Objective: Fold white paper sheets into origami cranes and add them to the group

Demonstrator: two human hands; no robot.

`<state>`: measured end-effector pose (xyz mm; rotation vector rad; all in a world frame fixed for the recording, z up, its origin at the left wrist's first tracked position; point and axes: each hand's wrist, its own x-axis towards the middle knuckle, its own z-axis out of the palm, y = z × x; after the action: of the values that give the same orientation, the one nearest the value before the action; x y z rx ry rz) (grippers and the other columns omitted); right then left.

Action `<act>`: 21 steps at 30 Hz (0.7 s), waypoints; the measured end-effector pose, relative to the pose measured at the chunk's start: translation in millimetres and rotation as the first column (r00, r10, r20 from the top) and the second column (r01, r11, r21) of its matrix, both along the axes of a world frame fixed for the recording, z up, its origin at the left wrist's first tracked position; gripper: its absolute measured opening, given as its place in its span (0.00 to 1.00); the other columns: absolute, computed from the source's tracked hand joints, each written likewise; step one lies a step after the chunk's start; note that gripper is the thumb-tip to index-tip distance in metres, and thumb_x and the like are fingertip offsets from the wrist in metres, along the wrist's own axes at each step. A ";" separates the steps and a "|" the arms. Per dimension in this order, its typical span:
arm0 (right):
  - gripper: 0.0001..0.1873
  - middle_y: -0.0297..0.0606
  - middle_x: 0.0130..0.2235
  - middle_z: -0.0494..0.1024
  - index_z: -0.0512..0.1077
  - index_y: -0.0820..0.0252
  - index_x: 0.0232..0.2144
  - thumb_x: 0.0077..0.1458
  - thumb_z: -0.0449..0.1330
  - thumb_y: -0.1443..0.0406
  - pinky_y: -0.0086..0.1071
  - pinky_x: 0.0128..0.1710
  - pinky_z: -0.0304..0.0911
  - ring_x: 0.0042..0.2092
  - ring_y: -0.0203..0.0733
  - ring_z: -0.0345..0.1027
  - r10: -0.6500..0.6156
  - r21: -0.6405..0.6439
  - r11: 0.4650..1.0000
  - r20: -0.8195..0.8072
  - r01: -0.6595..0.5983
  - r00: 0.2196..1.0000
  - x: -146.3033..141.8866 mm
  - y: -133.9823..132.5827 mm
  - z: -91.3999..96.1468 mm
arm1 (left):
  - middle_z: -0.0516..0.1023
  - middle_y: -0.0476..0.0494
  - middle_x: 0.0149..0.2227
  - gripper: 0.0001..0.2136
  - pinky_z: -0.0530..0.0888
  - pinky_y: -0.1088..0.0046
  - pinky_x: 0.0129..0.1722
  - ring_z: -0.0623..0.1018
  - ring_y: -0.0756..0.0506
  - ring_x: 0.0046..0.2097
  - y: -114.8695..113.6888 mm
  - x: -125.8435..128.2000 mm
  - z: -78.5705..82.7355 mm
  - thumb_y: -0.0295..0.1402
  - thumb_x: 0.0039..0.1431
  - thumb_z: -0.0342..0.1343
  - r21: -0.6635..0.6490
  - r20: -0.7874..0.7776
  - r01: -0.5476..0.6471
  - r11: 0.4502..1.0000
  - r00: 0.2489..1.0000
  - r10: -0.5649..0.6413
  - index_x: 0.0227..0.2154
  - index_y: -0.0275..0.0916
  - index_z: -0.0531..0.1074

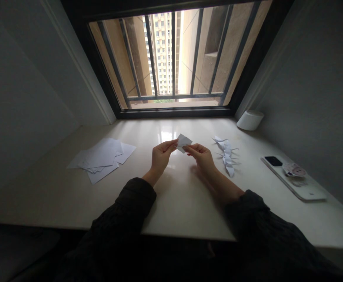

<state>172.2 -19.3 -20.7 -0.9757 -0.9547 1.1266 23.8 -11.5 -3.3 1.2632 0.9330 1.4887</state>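
Note:
A small folded square of white paper [184, 141] is held up above the sill, turned so that it looks like a diamond. My left hand [162, 156] pinches its left corner between thumb and fingers. At its lower right edge, my right hand [201, 156] is closed on the same paper. Folded white paper cranes [227, 150] lie in a row to the right of my right hand. Off to the left, loose white paper sheets [103, 154] lie in an overlapping pile.
A white phone [300, 184] with a round cartoon grip lies at the right. Near the window corner stands a white cylindrical object [250, 120]. The pale, glossy sill [171, 211] ends at a front edge by my body. Behind is a dark-framed, barred window [174, 113].

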 end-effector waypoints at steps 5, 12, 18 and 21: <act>0.13 0.34 0.25 0.78 0.75 0.57 0.21 0.32 0.72 0.58 0.32 0.31 0.65 0.30 0.38 0.70 0.021 -0.038 0.999 -0.027 -0.022 0.999 2.2 1.4 1.6 | 0.81 0.43 0.38 0.14 0.74 0.63 0.44 0.79 0.44 0.39 1.0 -0.8 0.1 0.36 0.45 0.65 0.007 -0.015 0.016 1.000 1.000 -0.016 0.36 0.40 0.79; 0.11 0.31 0.27 0.78 0.75 0.56 0.19 0.32 0.72 0.62 0.30 0.32 0.65 0.31 0.36 0.70 0.087 -0.107 0.989 -0.144 -0.102 0.986 2.9 1.8 3.2 | 0.82 0.42 0.36 0.16 0.74 0.64 0.43 0.79 0.45 0.37 0.2 -1.3 1.8 0.37 0.45 0.65 -0.044 -0.007 0.050 0.998 0.999 -0.050 0.39 0.38 0.78; 0.11 0.31 0.27 0.78 0.75 0.56 0.20 0.32 0.73 0.62 0.30 0.31 0.64 0.30 0.36 0.70 0.091 -0.071 0.993 -0.113 -0.099 0.989 3.4 1.2 1.1 | 0.82 0.43 0.30 0.28 0.75 0.65 0.43 0.80 0.45 0.35 -0.2 -3.7 1.2 0.39 0.44 0.66 -0.084 0.004 0.080 0.993 0.997 -0.080 0.50 0.38 0.71; 0.11 0.32 0.26 0.78 0.75 0.57 0.20 0.32 0.73 0.61 0.29 0.31 0.64 0.30 0.35 0.70 0.093 -0.051 0.994 -0.098 -0.099 0.991 3.5 1.1 0.8 | 0.82 0.42 0.32 0.27 0.74 0.65 0.42 0.80 0.45 0.35 -0.2 -3.6 -0.1 0.39 0.43 0.67 -0.098 -0.011 0.099 0.990 0.995 -0.100 0.48 0.38 0.72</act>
<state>175.7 -18.2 -19.9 -0.9205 -0.9045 1.2756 20.1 -11.7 -3.4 1.2341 0.9285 1.3419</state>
